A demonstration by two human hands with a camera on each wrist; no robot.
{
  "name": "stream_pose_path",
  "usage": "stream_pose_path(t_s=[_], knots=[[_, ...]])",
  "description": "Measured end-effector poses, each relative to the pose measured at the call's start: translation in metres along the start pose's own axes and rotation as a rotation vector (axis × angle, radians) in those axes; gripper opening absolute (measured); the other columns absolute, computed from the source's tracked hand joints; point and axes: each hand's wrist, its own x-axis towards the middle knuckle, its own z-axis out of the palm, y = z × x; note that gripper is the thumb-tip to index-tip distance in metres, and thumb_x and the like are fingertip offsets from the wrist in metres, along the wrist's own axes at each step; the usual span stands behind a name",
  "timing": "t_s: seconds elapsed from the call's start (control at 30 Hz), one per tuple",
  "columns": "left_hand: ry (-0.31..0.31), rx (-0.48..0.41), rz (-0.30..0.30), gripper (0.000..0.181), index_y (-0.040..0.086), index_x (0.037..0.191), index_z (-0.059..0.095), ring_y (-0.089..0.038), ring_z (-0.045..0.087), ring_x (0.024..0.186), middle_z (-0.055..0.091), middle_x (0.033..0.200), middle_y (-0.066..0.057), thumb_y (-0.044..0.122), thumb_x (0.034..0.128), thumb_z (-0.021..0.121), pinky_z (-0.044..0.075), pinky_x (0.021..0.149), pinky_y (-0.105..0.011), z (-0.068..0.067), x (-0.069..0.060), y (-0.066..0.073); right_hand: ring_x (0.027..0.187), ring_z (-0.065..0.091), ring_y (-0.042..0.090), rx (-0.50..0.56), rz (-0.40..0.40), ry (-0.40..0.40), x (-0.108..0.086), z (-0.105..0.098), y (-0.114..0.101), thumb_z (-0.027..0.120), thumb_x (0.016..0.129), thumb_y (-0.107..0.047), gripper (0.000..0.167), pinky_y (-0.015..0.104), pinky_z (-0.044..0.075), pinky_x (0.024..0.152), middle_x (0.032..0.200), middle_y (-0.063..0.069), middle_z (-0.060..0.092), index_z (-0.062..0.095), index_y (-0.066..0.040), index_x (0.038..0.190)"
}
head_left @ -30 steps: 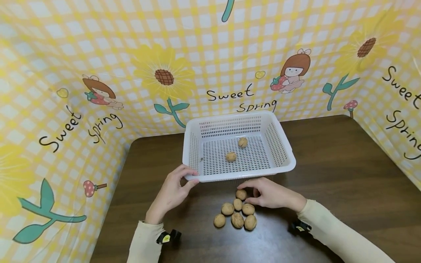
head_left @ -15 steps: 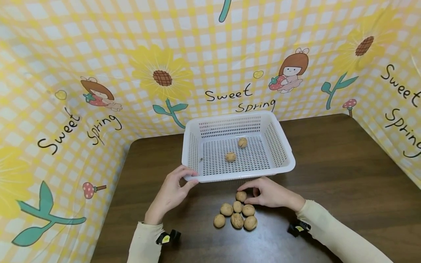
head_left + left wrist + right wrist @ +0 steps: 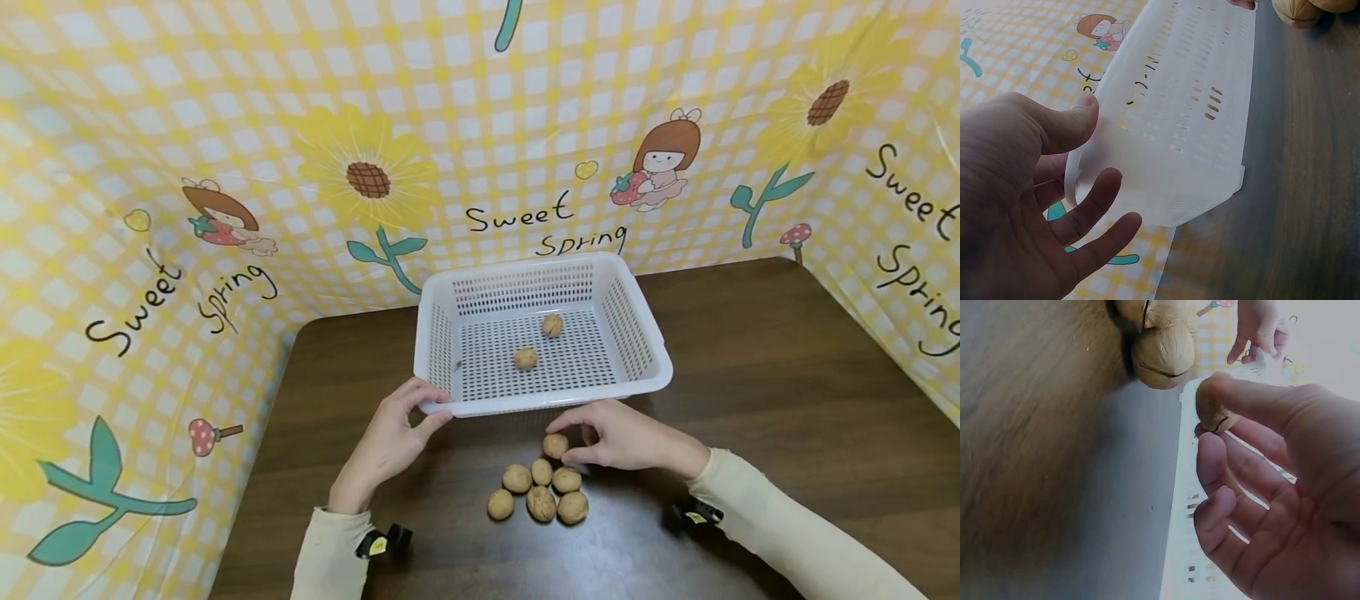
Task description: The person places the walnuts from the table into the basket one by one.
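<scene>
- Background: yellow-and-white checked cloth (image 3: 517, 92), printed with sunflowers, cartoon girls and the words "Sweet Spring".
- Work surface: dark brown table (image 3: 757, 375) with wood grain and rounded far corners.
- Right hand (image 3: 618, 437): grasping one walnut (image 3: 555, 446), pinched between thumb and fingertips; remaining fingers curled loosely in the right wrist view.
- Position of held walnut: outside the basket (image 3: 540, 402), just in front of the long near side; contact with table cannot be told.
- Left hand (image 3: 392, 433): grasping the basket rim at the near left corner, thumb on one side of the wall, some fingers on the other; two fingers clear of the plastic in the left wrist view.
- Directly in front of held walnut: group of six walnuts (image 3: 541, 504), resting on the table close together.
- Basket: white, rectangular, slotted, upright; two walnuts (image 3: 526, 358) on the floor of it, apart from each other.
- Forearms: covered by pale sleeves (image 3: 802, 521); a black camera (image 3: 386, 542) with yellow label at the left wrist, a similar one (image 3: 693, 515) at the right.
</scene>
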Motion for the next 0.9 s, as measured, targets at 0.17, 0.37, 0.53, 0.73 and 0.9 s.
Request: stream_pose_path(t_s=[0.17,0.37,0.53,0.73,0.9], knots=[[-0.013,-0.005,-0.009,0.012,0.019,0.112,0.077,-0.015,0.058,0.097,0.068,0.117,0.005,0.018,0.1003,0.076,0.053,0.083,-0.042,0.000,0.000,-0.001,0.055,0.044,-0.006,0.001,-0.022,-0.029,-0.004,-0.007,-0.012,0.079,0.099,-0.027,0.033,0.018,0.042,0.053,0.069,-0.013,0.060,0.075,-0.014,0.129],[-0.001,-0.006,0.006,0.013,0.017,0.112,0.078,-0.016,0.058,0.097,0.069,0.117,0.004,0.016,0.0993,0.077,0.052,0.082,-0.040,0.000,0.001,-0.001,0.064,0.051,-0.005,-0.010,-0.046,-0.008,-0.004,-0.031,-0.031,0.079,0.098,-0.030,0.034,0.020,0.047,0.058,0.089,-0.012,0.071,0.076,-0.016,0.129],[-0.005,-0.006,-0.002,0.011,0.018,0.111,0.077,-0.016,0.058,0.097,0.069,0.117,0.005,0.017,0.0999,0.076,0.052,0.082,-0.039,0.001,0.000,-0.001,0.068,0.055,-0.002,0.002,-0.022,-0.009,-0.002,-0.057,-0.043,0.081,0.097,-0.030,0.035,0.022,0.047,0.059,0.084,-0.013,0.069,0.076,-0.017,0.129],[-0.001,-0.008,-0.002,0.011,0.018,0.111,0.077,-0.016,0.058,0.096,0.068,0.116,0.005,0.017,0.1000,0.076,0.052,0.081,-0.036,0.000,0.000,0.000,0.069,0.061,0.004,0.024,-0.005,-0.030,0.009,-0.090,-0.054,0.083,0.095,-0.028,0.038,0.023,0.047,0.057,0.088,-0.012,0.073,0.076,-0.015,0.129],[0.006,-0.013,-0.006,0.011,0.018,0.111,0.078,-0.016,0.058,0.097,0.068,0.116,0.004,0.017,0.0994,0.077,0.052,0.082,-0.039,0.000,0.001,0.001,0.072,0.063,0.009,0.110,0.008,-0.056,0.022,-0.117,-0.057,0.084,0.094,-0.023,0.039,0.023,0.048,0.059,0.101,-0.003,0.075,0.075,-0.013,0.130]])
